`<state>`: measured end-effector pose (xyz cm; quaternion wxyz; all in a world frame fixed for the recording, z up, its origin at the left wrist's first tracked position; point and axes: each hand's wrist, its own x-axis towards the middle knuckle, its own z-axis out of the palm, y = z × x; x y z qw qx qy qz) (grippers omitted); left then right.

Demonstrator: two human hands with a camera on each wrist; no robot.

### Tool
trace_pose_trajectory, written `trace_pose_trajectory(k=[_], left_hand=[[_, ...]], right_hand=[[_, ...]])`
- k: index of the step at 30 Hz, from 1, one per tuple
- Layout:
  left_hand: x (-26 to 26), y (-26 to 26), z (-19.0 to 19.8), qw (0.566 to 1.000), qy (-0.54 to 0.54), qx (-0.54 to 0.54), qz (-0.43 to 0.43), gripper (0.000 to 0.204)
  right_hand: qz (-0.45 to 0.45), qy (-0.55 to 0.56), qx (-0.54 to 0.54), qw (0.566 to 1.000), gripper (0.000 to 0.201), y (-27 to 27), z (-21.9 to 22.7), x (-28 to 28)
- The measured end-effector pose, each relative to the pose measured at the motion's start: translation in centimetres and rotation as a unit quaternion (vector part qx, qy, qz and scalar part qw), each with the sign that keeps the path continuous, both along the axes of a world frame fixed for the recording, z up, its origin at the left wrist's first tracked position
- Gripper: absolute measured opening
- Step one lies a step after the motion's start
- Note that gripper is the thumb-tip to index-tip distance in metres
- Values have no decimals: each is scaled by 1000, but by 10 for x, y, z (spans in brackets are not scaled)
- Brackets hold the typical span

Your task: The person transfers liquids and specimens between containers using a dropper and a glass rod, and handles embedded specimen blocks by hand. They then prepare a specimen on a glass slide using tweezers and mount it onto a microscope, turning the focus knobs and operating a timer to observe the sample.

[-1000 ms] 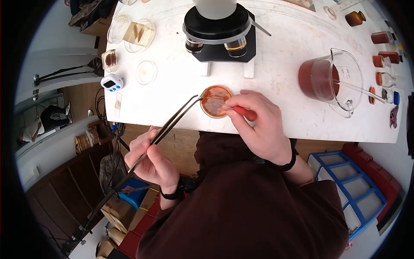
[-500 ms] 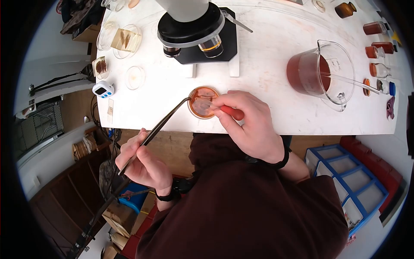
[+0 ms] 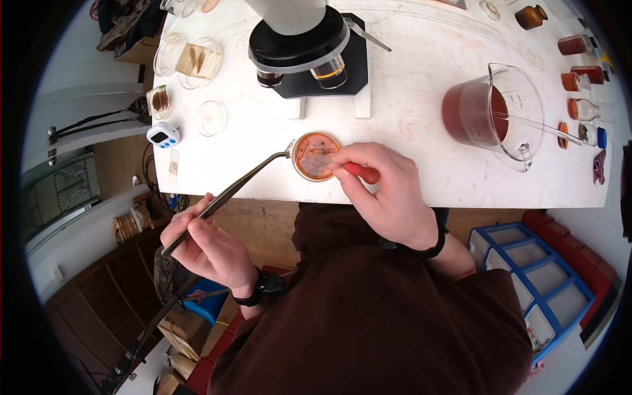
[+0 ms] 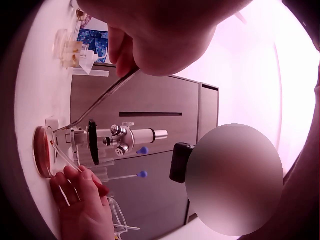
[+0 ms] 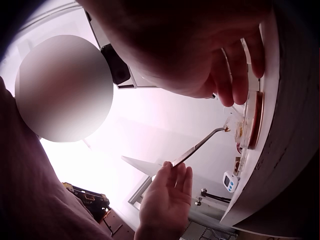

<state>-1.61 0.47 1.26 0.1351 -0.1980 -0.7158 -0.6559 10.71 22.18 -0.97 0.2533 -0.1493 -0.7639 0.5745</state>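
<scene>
The tweezers [image 3: 232,191] look like metal, a bit shiny, with rough little ridges along the middle. The dropper [image 3: 359,172] has a smooth, rubbery bulb [image 3: 368,175] and a see-through tube [image 4: 66,157]. The dish [image 3: 316,180] is clear and shiny, maybe glass, maybe plastic. The beaker [image 3: 469,117] looks like smooth, shiny glass. The timer [image 3: 162,135] looks like plastic. The table [image 3: 401,99] is matt and scuffed. The shirt [image 3: 368,316] is dull cloth.

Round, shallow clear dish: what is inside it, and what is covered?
Streaked orange-brown material shows; the red-bulbed clear dropper reaches over it. The right hand covers part of the right edge of the dish, hiding whatever lies beneath.
</scene>
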Motion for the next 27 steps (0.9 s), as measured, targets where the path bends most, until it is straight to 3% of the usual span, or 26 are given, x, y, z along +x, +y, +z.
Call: trace_pose_trajectory(k=[6,16,21,27], left_hand=[[-7,-3,3,999,-24,22,-31,15],[-31,-4,-25,961,-217,149,-82,23],[-39,-8,-24,946,-258,190,-51,21],[-69,-72,-18,949,-222,222,17,19]], right_hand=[[-10,6,-7,1000,15,-2,-4,1],[6,-31,-4,999,16,0,-2,3],[4,-28,-28,999,13,-5,0,-5],[10,-77,-47,996,13,-5,0,5]])
